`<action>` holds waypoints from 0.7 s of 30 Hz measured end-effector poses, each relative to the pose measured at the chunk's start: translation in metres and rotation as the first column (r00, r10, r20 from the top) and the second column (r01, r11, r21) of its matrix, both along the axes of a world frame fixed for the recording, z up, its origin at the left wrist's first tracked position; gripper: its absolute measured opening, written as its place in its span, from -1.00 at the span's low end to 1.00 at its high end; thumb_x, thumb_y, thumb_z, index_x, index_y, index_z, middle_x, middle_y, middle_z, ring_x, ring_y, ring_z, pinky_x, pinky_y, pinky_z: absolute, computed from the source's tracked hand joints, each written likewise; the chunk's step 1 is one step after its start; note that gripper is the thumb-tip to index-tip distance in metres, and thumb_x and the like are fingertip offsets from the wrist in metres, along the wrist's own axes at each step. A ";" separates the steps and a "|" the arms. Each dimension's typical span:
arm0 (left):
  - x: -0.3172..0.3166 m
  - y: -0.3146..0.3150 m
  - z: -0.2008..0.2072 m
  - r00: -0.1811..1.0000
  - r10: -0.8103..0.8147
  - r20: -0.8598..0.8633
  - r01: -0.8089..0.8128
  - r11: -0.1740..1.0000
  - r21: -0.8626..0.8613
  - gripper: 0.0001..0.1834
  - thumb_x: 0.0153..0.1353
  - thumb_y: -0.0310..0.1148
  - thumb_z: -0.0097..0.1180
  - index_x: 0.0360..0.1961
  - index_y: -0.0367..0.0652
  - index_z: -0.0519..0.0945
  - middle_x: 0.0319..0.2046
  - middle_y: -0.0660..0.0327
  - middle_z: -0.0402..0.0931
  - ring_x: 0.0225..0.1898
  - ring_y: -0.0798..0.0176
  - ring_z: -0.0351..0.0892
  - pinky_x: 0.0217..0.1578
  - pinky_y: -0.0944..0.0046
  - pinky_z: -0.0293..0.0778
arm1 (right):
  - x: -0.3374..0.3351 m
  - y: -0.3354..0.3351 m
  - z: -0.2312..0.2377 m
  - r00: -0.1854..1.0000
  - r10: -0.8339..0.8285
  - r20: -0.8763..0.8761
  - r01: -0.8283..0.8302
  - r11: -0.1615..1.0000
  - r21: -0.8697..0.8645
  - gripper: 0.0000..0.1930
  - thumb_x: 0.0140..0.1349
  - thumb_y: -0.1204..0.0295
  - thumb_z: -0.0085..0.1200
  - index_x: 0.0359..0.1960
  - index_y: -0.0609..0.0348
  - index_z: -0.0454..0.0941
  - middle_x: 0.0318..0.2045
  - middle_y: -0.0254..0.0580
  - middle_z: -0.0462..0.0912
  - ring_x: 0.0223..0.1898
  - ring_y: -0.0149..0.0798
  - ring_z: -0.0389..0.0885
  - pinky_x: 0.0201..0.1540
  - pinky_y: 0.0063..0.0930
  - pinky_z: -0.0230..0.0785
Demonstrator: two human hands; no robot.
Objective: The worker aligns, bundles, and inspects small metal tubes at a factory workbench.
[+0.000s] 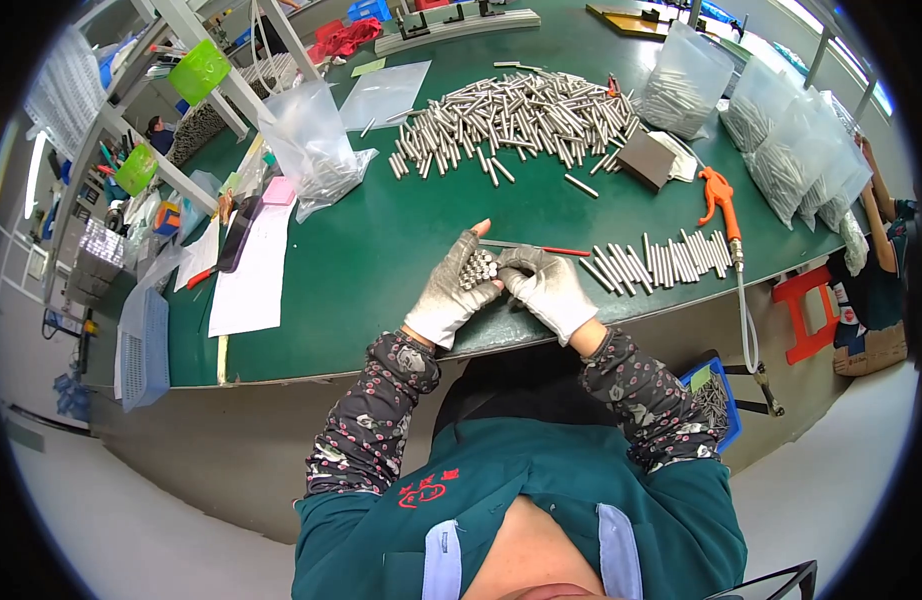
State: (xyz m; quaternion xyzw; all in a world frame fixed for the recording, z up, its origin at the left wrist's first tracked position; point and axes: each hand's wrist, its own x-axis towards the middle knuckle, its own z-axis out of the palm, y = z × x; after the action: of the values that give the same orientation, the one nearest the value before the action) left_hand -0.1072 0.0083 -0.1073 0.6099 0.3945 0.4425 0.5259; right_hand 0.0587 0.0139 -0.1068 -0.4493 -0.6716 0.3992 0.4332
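Observation:
My left hand [449,289], in a pale work glove with the thumb tip bare, is wrapped round a bundle of short metal pins [476,269], their round ends facing up. Against the bundle's right side, my gloved right hand [546,287] has its fingers bent and pressed together; what they pinch, if anything, is hidden. Just beyond the hands lies a thin tool with a red handle [564,252]. To the right of my right hand, a row of metal pins [661,262] lies side by side on the green table [371,250].
A large heap of pins [521,115] covers the table's far middle. Bags of pins [781,140] stand at the right, near an orange air gun [718,200] with a hose. At left are a plastic bag [316,145] and paper sheets [256,270]. Another person's arm [874,200] shows at far right.

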 end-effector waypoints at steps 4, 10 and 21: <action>0.003 -0.003 0.005 0.999 0.031 -0.023 -0.031 0.999 0.014 -0.25 -0.07 -0.55 0.22 0.20 -0.17 0.21 -0.23 0.30 0.41 -0.25 0.48 0.38 -0.15 0.47 0.34 | 0.002 -0.001 0.004 1.000 0.021 0.017 -0.021 1.000 -0.014 -0.82 0.07 0.41 0.00 -0.33 0.18 0.59 -0.46 -0.09 0.62 -0.53 -0.22 0.61 -0.41 -0.43 0.44; 0.005 -0.002 0.004 0.995 0.055 -0.078 -0.052 0.998 0.046 -0.32 -0.13 -0.61 0.25 0.10 -0.18 0.31 -0.38 0.37 0.42 -0.33 0.52 0.39 -0.26 0.52 0.35 | 0.006 0.005 0.007 0.983 -0.120 0.140 0.079 0.960 0.269 -0.86 0.06 0.41 -0.01 -0.38 0.09 0.58 -0.46 -0.09 0.61 -0.48 -0.10 0.60 -0.40 -0.36 0.44; 0.011 -0.002 0.008 0.989 0.096 -0.110 -0.090 0.994 0.061 -0.34 -0.17 -0.62 0.21 0.05 -0.17 0.34 -0.48 0.36 0.42 -0.43 0.53 0.40 -0.34 0.52 0.36 | 0.004 0.060 0.045 0.443 -0.094 0.892 -0.123 0.979 0.164 -0.76 0.00 0.30 0.09 -0.27 0.02 0.60 -0.29 -0.18 0.56 -0.11 -0.18 0.50 -0.13 -0.32 0.34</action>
State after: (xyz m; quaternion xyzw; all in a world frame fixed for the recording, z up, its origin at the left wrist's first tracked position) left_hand -0.0966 0.0065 -0.0992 0.6292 0.4390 0.4423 0.4646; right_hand 0.0629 0.0735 -0.0620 -0.5391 -0.8399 0.0343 0.0537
